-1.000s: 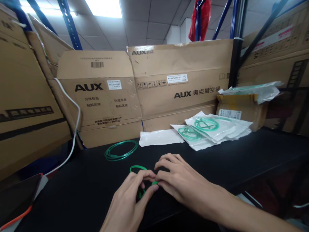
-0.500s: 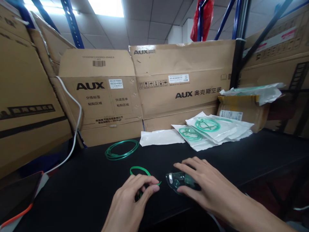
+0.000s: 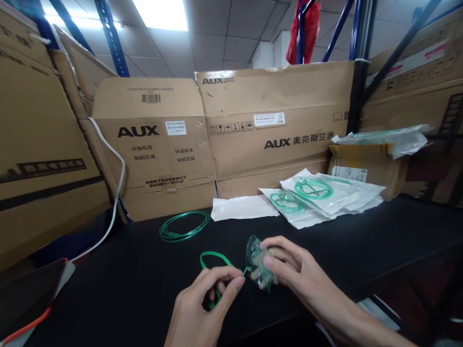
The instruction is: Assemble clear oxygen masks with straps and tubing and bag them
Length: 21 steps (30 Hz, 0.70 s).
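Between the thumb and forefinger of my left hand (image 3: 211, 294) is the end of a green elastic strap (image 3: 216, 255), pinched close to its tip. The strap loops up behind the fingers and hangs below them. My right hand (image 3: 294, 265) grips a clear green oxygen mask (image 3: 259, 265), held up above the black table with its rim turned to the left. The strap's tip is right at the mask's near-left edge; whether it passes through the mask cannot be made out. A coil of green tubing (image 3: 184, 226) lies on the table behind my left hand.
White packets (image 3: 325, 193) with green tubing inside are stacked at the back right, beside a flat white wrapper (image 3: 242, 208). A small carton (image 3: 361, 164) stands behind them. Large cardboard panels (image 3: 275, 130) close off the back. A dark tablet-like device (image 3: 32, 294) lies at the left edge.
My right hand has picked the mask up off the table and tilted it upright. The strap's tip and the mask have come together. The view has shifted slightly.
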Tool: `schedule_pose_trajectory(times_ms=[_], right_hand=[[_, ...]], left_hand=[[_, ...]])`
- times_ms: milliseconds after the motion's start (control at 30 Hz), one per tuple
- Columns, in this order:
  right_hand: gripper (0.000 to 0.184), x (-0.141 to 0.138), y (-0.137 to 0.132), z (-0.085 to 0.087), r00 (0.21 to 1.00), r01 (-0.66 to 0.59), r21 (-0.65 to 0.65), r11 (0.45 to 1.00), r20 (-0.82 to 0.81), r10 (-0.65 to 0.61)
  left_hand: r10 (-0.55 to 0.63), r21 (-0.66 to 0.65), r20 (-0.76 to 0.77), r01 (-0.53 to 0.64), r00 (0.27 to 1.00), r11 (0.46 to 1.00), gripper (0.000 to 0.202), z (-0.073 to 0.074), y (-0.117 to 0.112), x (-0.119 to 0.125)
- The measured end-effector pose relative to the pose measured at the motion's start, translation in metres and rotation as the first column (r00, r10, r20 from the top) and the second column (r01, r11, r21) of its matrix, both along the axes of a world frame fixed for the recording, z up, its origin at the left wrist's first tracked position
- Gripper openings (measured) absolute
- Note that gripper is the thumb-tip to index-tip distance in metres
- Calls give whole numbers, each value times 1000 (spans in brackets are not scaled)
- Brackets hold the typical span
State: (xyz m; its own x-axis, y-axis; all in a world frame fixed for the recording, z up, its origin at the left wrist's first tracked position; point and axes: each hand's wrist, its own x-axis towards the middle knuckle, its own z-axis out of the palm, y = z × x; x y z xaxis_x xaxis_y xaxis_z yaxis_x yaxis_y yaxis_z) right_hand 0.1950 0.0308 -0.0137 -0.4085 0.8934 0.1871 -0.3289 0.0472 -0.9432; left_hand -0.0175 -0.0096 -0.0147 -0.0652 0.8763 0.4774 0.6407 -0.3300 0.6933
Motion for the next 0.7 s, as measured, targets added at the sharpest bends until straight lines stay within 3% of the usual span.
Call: schedule_pose_trajectory(times_ms=[133,700], right_hand=[[41,0,0,1,1000,23,-44,999,-9,-23],[34,5,-3,2,994,-5,56,998,112,-1]], left_hand=[[8,6,22,-8,1000,1000,28,0,-1,0],[-39,-31,-8,39,999,999,15,-4,2,-3]])
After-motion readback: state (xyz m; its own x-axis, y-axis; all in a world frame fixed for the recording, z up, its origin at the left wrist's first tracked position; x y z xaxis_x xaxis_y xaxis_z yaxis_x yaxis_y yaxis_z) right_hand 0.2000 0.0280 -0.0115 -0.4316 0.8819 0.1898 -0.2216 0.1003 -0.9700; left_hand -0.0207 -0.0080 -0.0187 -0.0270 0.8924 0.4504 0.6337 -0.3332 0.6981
